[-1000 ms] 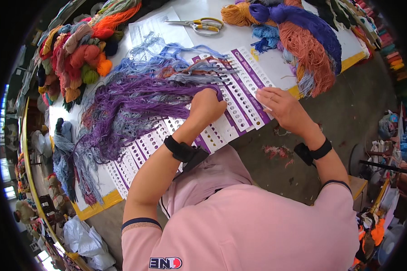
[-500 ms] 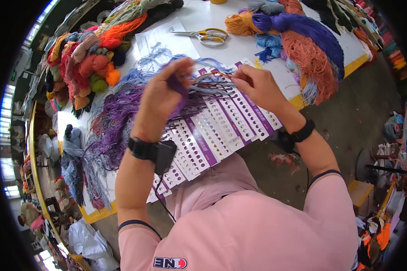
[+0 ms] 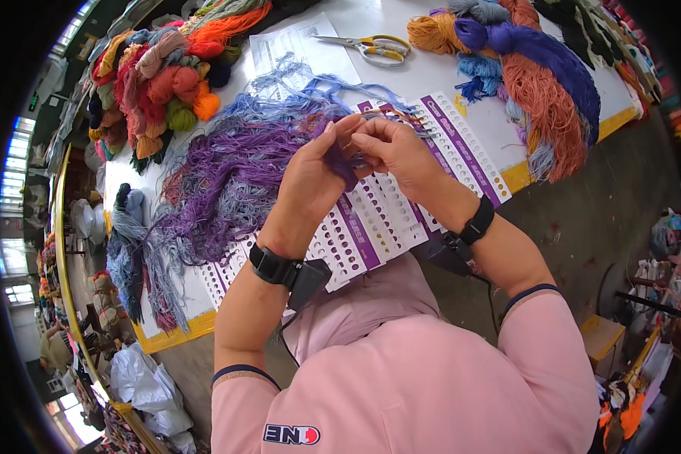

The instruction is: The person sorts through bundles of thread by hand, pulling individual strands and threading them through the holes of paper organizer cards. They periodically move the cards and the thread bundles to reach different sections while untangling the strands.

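Note:
My left hand (image 3: pixel 310 170) is closed around a bundle of purple yarn (image 3: pixel 340 163), which hangs from between its thumb and fingers. Close against its fingertips, my right hand (image 3: pixel 405 157) is bent in a pinch; whatever lies between its fingers is too small to make out. Beneath both hands, white-and-purple cards punched with rows of holes (image 3: pixel 471 151) overlap along the table's near side. Strands of yarn are strung through holes at their far ends. A loose mass of purple and light-blue yarn (image 3: pixel 231 163) spreads over the cards to the left.
Yellow-handled scissors (image 3: pixel 382 50) lie beyond my hands, beside a printed paper sheet (image 3: pixel 299 57). Colourful yarn skeins (image 3: pixel 163 83) are heaped at far left, and blue and coral hanks (image 3: pixel 545 91) at far right. The table has a yellow edge (image 3: pixel 178 333).
My hands have come together; the right one moved left toward the left one. The purple yarn stays in my left hand. The whole view has shifted slightly.

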